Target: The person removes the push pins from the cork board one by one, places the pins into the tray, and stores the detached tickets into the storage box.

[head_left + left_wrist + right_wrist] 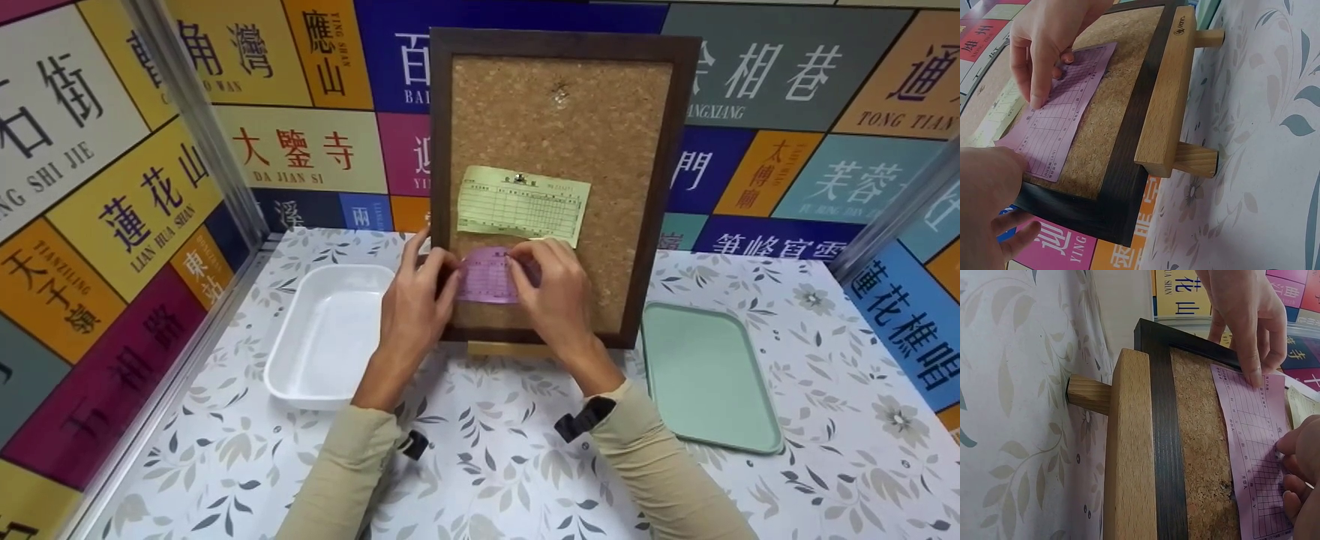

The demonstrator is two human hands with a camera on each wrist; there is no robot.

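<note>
A framed corkboard (630, 195) stands upright, with a yellow-green form slip (521, 206) pinned on it. Below that slip, a purple form slip (487, 277) lies against the cork. My left hand (416, 296) holds the board's left edge, its thumb (1253, 371) pressing the slip's left side while the other fingers reach past the dark frame. With thumb and forefinger, my right hand (551, 285) pinches at the slip's upper edge; a small pin there is mostly hidden by the fingertips. The yellow-green slip's own pushpin (519, 178) shows at its top.
Several pushpins (560, 91) cluster near the board's top. A wooden stand (1168, 95) supports the lower edge. To the left sits a white tray (330, 337), and to the right a flat green tray (712, 375), both on a leaf-patterned tablecloth (480, 465). Sign-covered walls (300, 150) rise behind.
</note>
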